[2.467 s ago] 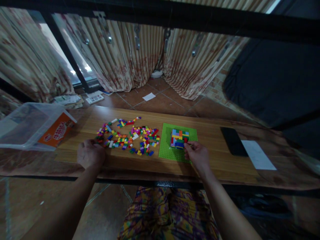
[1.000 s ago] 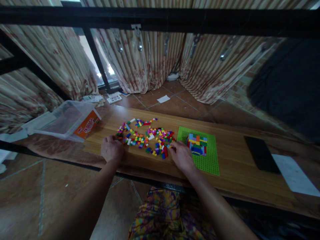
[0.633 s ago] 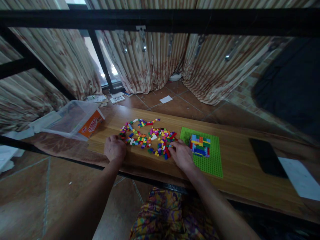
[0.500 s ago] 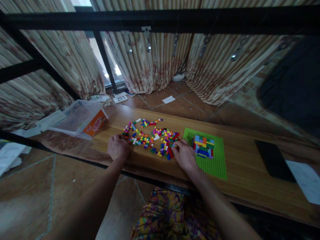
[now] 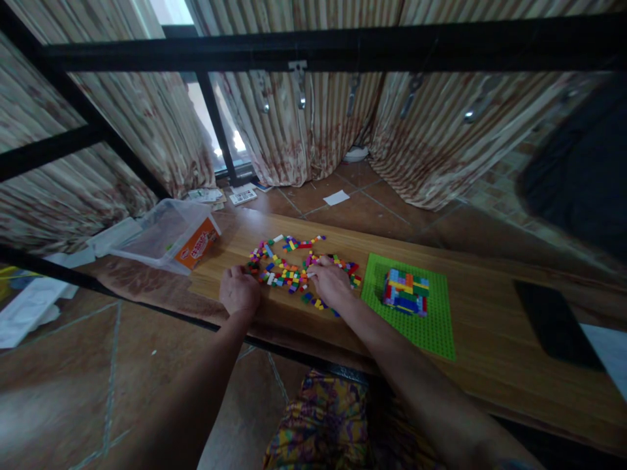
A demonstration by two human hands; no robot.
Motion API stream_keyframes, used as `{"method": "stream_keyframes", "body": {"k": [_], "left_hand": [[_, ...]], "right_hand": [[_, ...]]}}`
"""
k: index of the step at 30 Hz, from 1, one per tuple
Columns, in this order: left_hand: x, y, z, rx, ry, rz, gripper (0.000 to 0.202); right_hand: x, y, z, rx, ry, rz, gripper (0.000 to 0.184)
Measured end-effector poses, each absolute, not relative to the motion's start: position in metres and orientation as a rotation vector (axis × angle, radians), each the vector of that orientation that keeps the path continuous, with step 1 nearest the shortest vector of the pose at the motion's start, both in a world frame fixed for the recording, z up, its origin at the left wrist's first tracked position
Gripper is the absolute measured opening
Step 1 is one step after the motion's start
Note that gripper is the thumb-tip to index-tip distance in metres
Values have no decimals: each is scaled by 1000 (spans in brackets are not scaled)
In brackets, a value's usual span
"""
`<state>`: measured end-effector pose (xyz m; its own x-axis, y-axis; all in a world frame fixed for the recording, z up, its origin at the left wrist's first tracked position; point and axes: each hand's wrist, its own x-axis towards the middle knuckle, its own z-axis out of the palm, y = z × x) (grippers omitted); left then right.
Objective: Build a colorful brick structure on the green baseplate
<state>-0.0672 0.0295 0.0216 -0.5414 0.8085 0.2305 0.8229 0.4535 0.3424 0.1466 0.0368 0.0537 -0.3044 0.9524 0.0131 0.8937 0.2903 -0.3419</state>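
Note:
Several small coloured bricks (image 5: 287, 261) lie scattered on the wooden table (image 5: 470, 307). My right hand (image 5: 330, 284) rests on top of this pile, fingers curled down among the bricks; what they pinch is hidden. My left hand (image 5: 239, 292) lies curled at the pile's left edge, near the table's front, with nothing visible in it. To the right, a green baseplate (image 5: 431, 326) carries a multicoloured block of stacked bricks (image 5: 405, 292).
A clear plastic tub (image 5: 166, 235) with an orange label lies on its side at the table's left end. A black phone (image 5: 556, 320) and white paper (image 5: 612, 349) lie at the right. Black metal bars (image 5: 313, 46) cross overhead. Curtains hang behind.
My right hand has left the stacked block on the baseplate and moved left, into the middle of the loose bricks. My left hand has stayed by the pile's left edge.

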Motion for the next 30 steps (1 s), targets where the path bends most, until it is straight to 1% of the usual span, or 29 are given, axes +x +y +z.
{"method": "stream_keyframes", "body": {"k": [6, 9, 11, 13, 15, 17, 21, 24, 26, 30], "left_hand": [[-65, 29, 22, -1477, -2654, -687, 25], [-67, 29, 22, -1465, -2664, -736, 25], [-70, 28, 24, -1459, -2666, -823, 26], [-68, 23, 28, -1435, -2680, -1008, 26], [-58, 13, 34, -1435, -2698, -1313, 27], [-36, -2, 41, -1590, -2679, -1691, 30], [22, -27, 52, -2085, -2603, -2252, 33], [51, -33, 56, -2257, -2555, -2487, 30], [58, -34, 59, -2272, -2583, -2537, 28], [57, -40, 69, -2386, -2586, -2368, 21]], "right_hand": [[151, 41, 52, -1601, -2391, 422, 20], [156, 35, 48, -1441, -2115, 580, 16], [159, 29, 44, -1349, -1769, 821, 13], [163, 20, 41, -1252, -1365, 1163, 21], [167, 9, 41, -1130, -1012, 1461, 33], [169, -3, 44, -1028, -799, 1602, 39], [167, -19, 55, -982, -707, 1590, 35], [164, -27, 62, -1020, -744, 1510, 32], [163, -31, 65, -1061, -769, 1462, 32], [167, -38, 70, -1110, -816, 1410, 31]]}}
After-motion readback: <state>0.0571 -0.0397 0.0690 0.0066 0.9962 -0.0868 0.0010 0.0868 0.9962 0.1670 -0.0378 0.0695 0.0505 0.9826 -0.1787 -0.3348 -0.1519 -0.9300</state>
